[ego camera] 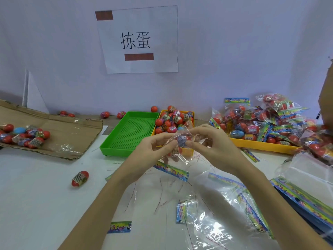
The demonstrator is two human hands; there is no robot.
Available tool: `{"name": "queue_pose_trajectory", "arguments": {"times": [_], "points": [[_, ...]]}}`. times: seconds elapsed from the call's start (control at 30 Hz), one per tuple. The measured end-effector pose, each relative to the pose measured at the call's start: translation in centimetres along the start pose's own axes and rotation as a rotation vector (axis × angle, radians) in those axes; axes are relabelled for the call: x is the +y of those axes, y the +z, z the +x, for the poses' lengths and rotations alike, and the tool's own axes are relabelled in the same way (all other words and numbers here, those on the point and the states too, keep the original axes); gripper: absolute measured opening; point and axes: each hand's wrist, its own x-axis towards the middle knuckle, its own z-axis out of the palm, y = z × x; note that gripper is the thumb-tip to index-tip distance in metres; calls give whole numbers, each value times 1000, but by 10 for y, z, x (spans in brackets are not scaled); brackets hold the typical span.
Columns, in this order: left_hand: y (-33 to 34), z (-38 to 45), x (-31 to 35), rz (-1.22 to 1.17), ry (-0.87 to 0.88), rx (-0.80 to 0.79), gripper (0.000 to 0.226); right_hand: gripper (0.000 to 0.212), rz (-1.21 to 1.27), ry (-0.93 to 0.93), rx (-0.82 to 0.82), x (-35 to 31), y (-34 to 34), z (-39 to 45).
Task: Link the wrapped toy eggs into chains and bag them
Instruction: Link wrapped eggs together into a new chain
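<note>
1. A wrapped toy egg (177,147) is held above the counter (45,204), in front of the yellow tray (189,152) of loose eggs.
2. Its clear wrapper (182,134) is pinched by the fingers of the left hand (153,152) and the right hand (212,143).
3. The film should probably be kept taut and gripped near its edge, so the link is made cleanly without tearing.

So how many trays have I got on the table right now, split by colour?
Green tray: 1
Yellow trays: 2, the small yellow tray of loose eggs and the large yellow tray of bagged eggs
Total: 3
</note>
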Motion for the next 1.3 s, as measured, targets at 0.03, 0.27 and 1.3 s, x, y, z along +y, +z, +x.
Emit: {"name": "queue_pose_trajectory", "arguments": {"times": [0.03, 0.27, 1.3], "points": [[0, 0, 0, -7, -3, -2, 29, 27, 8, -9, 0, 0, -1, 0], [-1, 0, 0, -14, -5, -23, 35, 26, 32, -76, -55, 2, 5, -1], [3, 10, -15, -171, -77, 434, 28, 67, -10, 151, 165, -7, 39, -7]]}}
